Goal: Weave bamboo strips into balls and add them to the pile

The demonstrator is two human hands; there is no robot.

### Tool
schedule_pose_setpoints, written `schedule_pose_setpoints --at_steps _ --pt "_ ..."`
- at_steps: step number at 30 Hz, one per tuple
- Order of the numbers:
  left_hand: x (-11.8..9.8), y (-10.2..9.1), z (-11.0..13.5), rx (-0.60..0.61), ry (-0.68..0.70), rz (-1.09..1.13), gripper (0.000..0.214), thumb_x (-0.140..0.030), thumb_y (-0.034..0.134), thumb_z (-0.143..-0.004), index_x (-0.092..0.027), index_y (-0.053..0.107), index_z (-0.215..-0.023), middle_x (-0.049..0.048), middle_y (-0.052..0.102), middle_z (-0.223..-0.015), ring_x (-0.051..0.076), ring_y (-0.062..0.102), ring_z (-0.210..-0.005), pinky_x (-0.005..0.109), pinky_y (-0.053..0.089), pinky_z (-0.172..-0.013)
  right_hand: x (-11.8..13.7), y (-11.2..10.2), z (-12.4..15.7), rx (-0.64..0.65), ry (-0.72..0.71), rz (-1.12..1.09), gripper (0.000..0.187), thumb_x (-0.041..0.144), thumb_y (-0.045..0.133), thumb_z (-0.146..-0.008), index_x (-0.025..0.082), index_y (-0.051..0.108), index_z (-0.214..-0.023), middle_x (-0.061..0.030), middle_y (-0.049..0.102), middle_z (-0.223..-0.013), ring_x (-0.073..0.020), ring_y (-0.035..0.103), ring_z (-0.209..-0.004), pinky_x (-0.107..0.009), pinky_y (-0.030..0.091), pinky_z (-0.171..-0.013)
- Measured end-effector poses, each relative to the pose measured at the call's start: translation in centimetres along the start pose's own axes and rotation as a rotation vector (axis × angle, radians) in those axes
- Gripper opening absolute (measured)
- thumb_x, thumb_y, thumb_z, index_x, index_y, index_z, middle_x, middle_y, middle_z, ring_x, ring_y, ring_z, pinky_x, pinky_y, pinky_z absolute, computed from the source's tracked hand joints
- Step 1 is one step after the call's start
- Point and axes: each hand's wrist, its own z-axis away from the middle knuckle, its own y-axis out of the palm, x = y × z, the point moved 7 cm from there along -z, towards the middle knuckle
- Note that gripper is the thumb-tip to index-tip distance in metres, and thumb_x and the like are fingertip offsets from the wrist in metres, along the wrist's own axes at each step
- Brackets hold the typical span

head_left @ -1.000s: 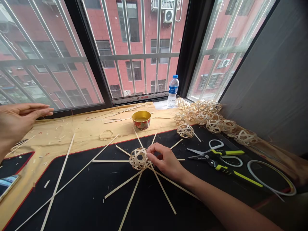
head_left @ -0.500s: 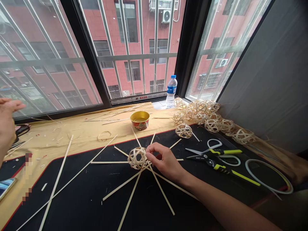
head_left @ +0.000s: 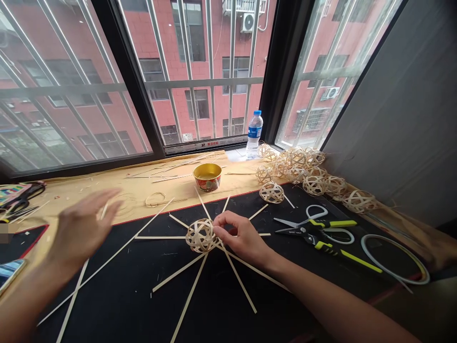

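Observation:
My right hand (head_left: pixel 240 234) pinches a round open-weave bamboo ball (head_left: pixel 200 235) with its fingertips, on the ball's right side. Long flat bamboo strips (head_left: pixel 178 272) radiate from the ball across a black desk mat (head_left: pixel 117 305) and stay unwoven at their ends. My left hand (head_left: pixel 84 227) is blurred in motion above the mat's left part, fingers apart and holding nothing. It is nearest to a loose strip beneath it. The ball's underside is hidden.
Several finished woven balls (head_left: pixel 296 171) are heaped on tan cloth at the right, beyond yellow-handled scissors (head_left: pixel 314 233) and a coiled strip (head_left: pixel 392 262). A gold bowl (head_left: pixel 207 177), water bottle (head_left: pixel 254 136) and phone (head_left: pixel 9 274) also stand about. A window lies ahead.
My left hand has come in from the far left edge and now sits lower, over the mat. My right hand still holds the ball, and both appear slightly further left.

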Motion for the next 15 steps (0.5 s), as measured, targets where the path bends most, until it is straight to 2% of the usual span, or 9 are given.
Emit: schedule_pose_setpoints --at_steps 2,4,6,10,13,15 --pt "-4.7 1.2 2.2 0.087 0.029 0.181 0.034 -0.049 0.054 -0.079 -0.026 0.068 -0.100 0.0036 0.071 -0.107 0.025 0.064 -0.101 0.036 0.047 -0.096 0.2 0.2 0.0 0.037 -0.022 -0.009 0.014 0.026 0.054 -0.084 0.017 0.059 -0.075 -0.0038 0.062 -0.083 -0.0130 0.057 -0.075 -0.021 0.044 -0.056" --pt "-8.7 2.7 4.3 0.183 0.120 0.345 0.031 -0.052 0.055 -0.078 -0.030 0.070 -0.094 0.0020 0.072 -0.103 0.024 0.065 -0.099 0.035 0.048 -0.094 0.7 0.3 0.1 0.060 -0.081 -0.005 0.014 0.025 0.054 -0.084 0.017 0.058 -0.074 -0.0040 0.062 -0.085 -0.0130 0.057 -0.077 -0.021 0.043 -0.056" --pt "-10.8 4.2 5.7 0.265 0.150 0.423 0.028 -0.051 0.056 -0.079 -0.029 0.070 -0.088 0.0034 0.071 -0.102 0.024 0.065 -0.096 0.035 0.051 -0.087 1.1 0.3 0.3 0.070 -0.153 0.012 0.014 0.025 0.054 -0.085 0.018 0.058 -0.074 -0.0043 0.062 -0.087 -0.0132 0.058 -0.079 -0.021 0.044 -0.057" --pt "-10.9 6.0 6.5 0.356 0.109 0.486 0.026 -0.050 0.055 -0.079 -0.026 0.067 -0.082 0.0050 0.070 -0.095 0.023 0.064 -0.083 0.034 0.053 -0.076 1.9 0.3 0.7 0.076 -0.285 0.071 0.014 0.026 0.053 -0.088 0.018 0.059 -0.079 -0.0060 0.061 -0.090 -0.0141 0.059 -0.081 -0.023 0.047 -0.061" --pt "-9.8 6.8 6.7 0.436 0.037 0.510 0.027 -0.050 0.054 -0.080 -0.026 0.067 -0.077 0.0042 0.068 -0.085 0.022 0.063 -0.080 0.034 0.052 -0.075 2.3 0.5 1.0 0.077 -0.379 0.145 0.014 0.025 0.050 -0.091 0.019 0.059 -0.083 -0.0070 0.060 -0.091 -0.0149 0.059 -0.083 -0.026 0.049 -0.067" --pt "-9.1 7.2 6.9 0.474 -0.015 0.530 0.029 -0.052 0.057 -0.078 -0.026 0.070 -0.077 0.0055 0.066 -0.090 0.023 0.063 -0.087 0.036 0.052 -0.079 2.6 0.7 1.3 0.070 -0.443 0.201 0.014 0.023 0.047 -0.092 0.019 0.059 -0.087 -0.0072 0.060 -0.092 -0.0153 0.059 -0.084 -0.028 0.050 -0.072"
